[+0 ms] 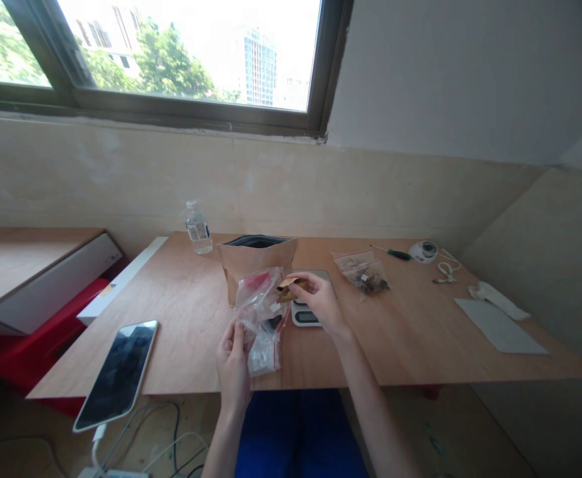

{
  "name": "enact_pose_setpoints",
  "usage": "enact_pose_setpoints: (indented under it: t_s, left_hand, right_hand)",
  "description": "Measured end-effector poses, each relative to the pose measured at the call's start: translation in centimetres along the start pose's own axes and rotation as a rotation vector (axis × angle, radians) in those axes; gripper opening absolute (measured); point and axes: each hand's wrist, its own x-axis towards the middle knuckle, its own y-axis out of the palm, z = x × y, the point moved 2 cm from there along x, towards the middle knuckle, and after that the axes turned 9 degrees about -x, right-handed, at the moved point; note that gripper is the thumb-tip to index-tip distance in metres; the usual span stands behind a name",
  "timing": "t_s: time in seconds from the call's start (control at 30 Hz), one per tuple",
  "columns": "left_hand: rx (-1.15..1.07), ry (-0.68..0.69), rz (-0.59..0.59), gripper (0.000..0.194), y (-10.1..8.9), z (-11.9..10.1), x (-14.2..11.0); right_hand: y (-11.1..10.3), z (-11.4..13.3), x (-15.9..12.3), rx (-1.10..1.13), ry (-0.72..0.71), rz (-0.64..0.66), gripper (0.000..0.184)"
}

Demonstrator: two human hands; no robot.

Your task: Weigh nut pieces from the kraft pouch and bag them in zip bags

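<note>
Fingers pinched together, the left hand point(233, 364) holds a clear plastic bag point(257, 307) (crinkled, red-edged); farther off, the right hand point(319, 300) pinches a small, creased brown packet point(285, 292) before an upright brown kraft pouch point(259, 257).

A limp, creased clear plastic zip bag point(257, 307) with red trim is held up over the bench point(186, 352). Just beside its upper right edge, a small, crumpled brown packet point(285, 294) is held raised, contents indiscernible.
</note>
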Motion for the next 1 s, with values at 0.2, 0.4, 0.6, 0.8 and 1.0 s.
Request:
enact_pose_setpoints:
  t_s: [0.2, 0.4, 0.6, 0.8, 1.0]
  left_hand:
    - [-0.016, 0.003, -0.071, 0.040, -0.2, 0.3, 0.0]
    - [0.019, 0.018, -0.086, 0.041, -0.3, 0.0, -0.2]
    - [0.042, 0.032, -0.095, 0.040, -0.5, -0.1, -0.1]
    - [0.056, 0.036, -0.104, 0.041, -0.5, -0.2, 0.0]
    - [0.060, 0.029, -0.085, 0.043, -0.7, 0.1, 0.1]
  right_hand:
    - [0.2, 4.8, 3.1, -0.007, -0.230, -0.220, 0.034]
    - [1.5, 7.1, 7.0, -0.325, -0.536, -0.341, 0.024]
    - [2.6, 5.8, 7.4, -0.641, -0.673, -0.091, 0.018]
    - [2.6, 5.6, 6.7, -0.759, -0.706, -0.028, 0.024]
    - [2.8, 5.1, 6.3, -0.873, -0.732, -0.096, 0.037]
